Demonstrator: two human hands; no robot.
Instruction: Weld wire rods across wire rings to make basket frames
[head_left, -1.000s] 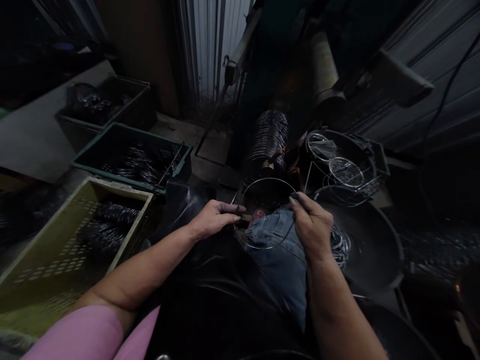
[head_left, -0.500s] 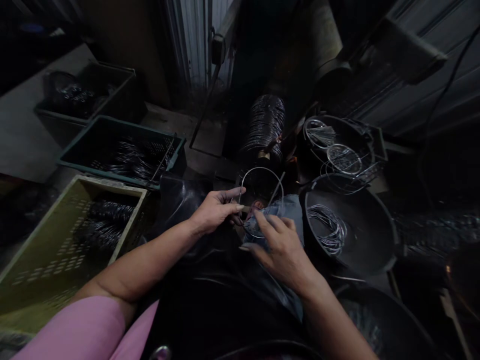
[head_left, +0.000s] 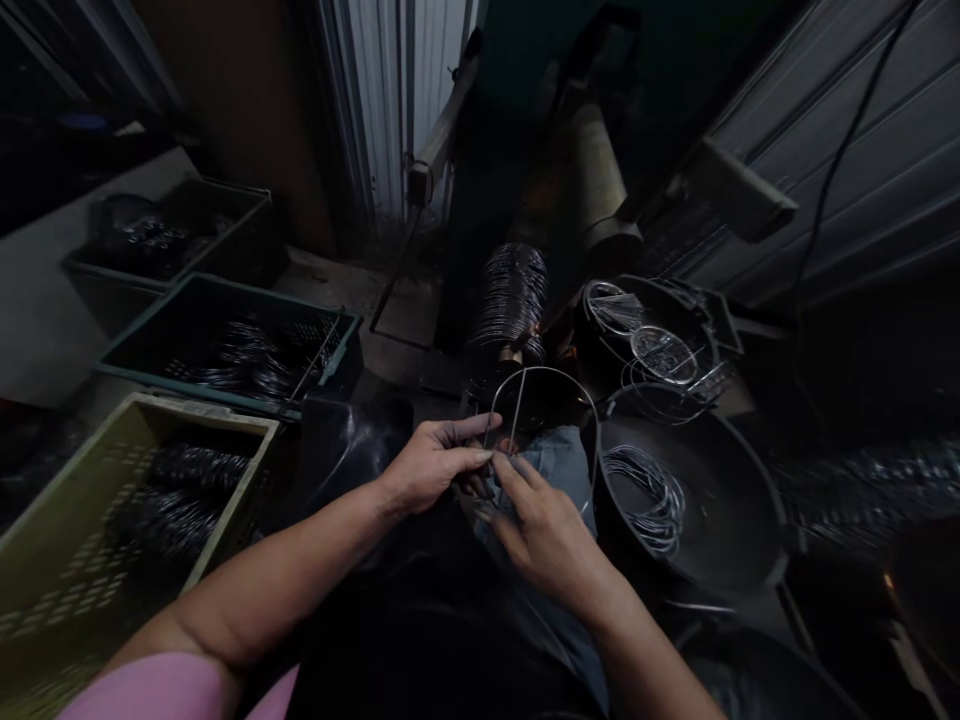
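My left hand (head_left: 431, 462) is closed in a pinch around the lower left of a thin wire ring (head_left: 541, 368), its index finger stretched along the wire. The ring stands upright over my lap, its lower part hidden by my hands. My right hand (head_left: 551, 530) comes in from the right, fingertips pressed together beside my left thumb. From those fingertips a straight wire rod (head_left: 518, 410) rises inside the ring to near its top. Whether the rod touches the ring I cannot tell. Beyond the ring is a coil of dark wire (head_left: 510, 300) on a machine.
To the left stand a yellow crate (head_left: 142, 410), a green crate (head_left: 202, 392) and a dark bin (head_left: 112, 285), all with dark wire pieces. On the right, a wide black pan (head_left: 727, 500) holds looped wires (head_left: 649, 500); a second pan (head_left: 679, 295) behind it holds rings and short rods.
My right fingers have closed in on my left fingertips. The straight rod has moved left and stands more upright inside the ring. The ring has shifted, and the camera has tilted up slightly.
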